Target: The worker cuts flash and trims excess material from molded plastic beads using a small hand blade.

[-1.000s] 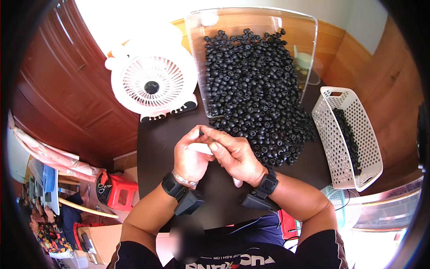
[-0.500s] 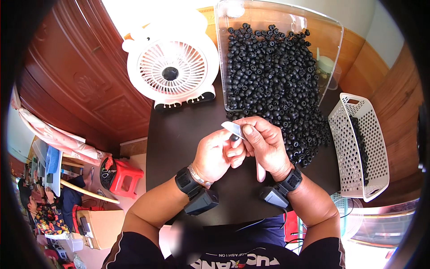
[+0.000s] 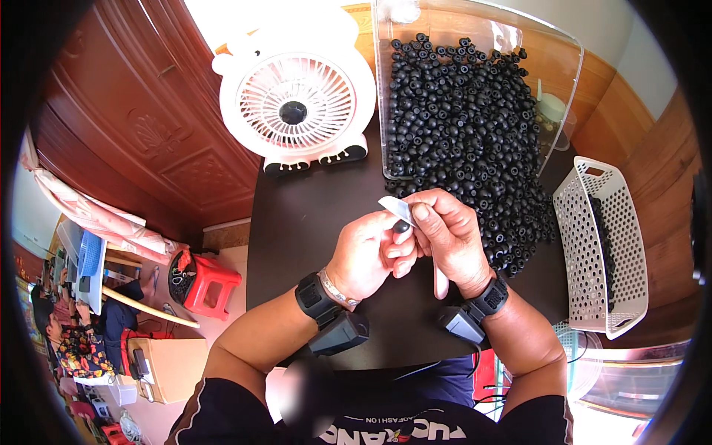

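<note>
Over the dark table [image 3: 289,215], my left hand [image 3: 360,256] pinches a small round black rubber-like piece [image 3: 401,227] between its fingertips. My right hand [image 3: 454,233] is closed round a small knife [image 3: 395,208]; its pale handle sticks out below the palm. The blade lies against or just above the black piece, and I cannot tell whether it cuts in. Both hands meet close together at the near edge of a large heap of similar hollow black pieces [image 3: 467,126]. That heap spills onto the table from a clear plastic bin [image 3: 575,96] tipped on its side.
A white animal-shaped fan [image 3: 297,85] stands at the back left. To the right is a white perforated basket [image 3: 584,256] with some black pieces inside. A red stool [image 3: 215,288] stands on the floor at left, and another person [image 3: 81,334] sits farther off.
The whole view has shifted slightly, so things sit a little farther right. Both hands keep their hold on the knife and the black piece, with little visible movement.
</note>
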Demonstrator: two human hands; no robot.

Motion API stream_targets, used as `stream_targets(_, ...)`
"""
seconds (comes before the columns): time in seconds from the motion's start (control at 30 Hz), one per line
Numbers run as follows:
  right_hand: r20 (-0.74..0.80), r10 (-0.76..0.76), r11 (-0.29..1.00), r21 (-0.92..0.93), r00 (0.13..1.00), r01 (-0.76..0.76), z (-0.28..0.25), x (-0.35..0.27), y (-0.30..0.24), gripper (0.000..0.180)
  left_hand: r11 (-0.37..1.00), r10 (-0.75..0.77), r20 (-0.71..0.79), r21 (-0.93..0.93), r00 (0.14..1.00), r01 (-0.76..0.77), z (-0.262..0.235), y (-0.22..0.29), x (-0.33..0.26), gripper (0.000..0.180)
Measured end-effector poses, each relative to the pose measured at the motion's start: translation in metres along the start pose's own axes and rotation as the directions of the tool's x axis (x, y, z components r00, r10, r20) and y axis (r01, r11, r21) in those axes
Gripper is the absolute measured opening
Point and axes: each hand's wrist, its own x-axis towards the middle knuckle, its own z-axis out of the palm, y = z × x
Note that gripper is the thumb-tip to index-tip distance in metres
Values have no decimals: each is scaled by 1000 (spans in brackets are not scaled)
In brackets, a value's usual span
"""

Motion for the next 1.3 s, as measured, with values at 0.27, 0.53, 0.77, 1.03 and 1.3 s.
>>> stream_targets(0.27, 8, 17, 999, 45, 1000, -17, 3, 2, 2, 19, 1000, -19, -12, -17, 1000, 19, -4, 1, 2, 28)
stream_targets(0.53, -10, 3, 998, 66, 1000, -2, 0, 2, 7, 18, 995, 23, -117, 101, 993, -11, 6, 1, -1, 27)
stream_targets(0.77, -30, 7, 1000, 6, 1000, -7, 2, 2, 8, 18, 995, 46, -139, 97, 989, -32, 5, 0, -1, 28)
stream_targets(1.03, -39, 11, 1000, 23, 999, -10, 3, 2, 8, 19, 996, 42, -129, 84, 991, -31, 4, -1, -1, 27)
stream_targets(1.3, -39, 22, 999, 32, 999, -21, 2, 2, 10, 20, 998, 51, -121, 32, 991, -48, 2, -2, 1, 28)
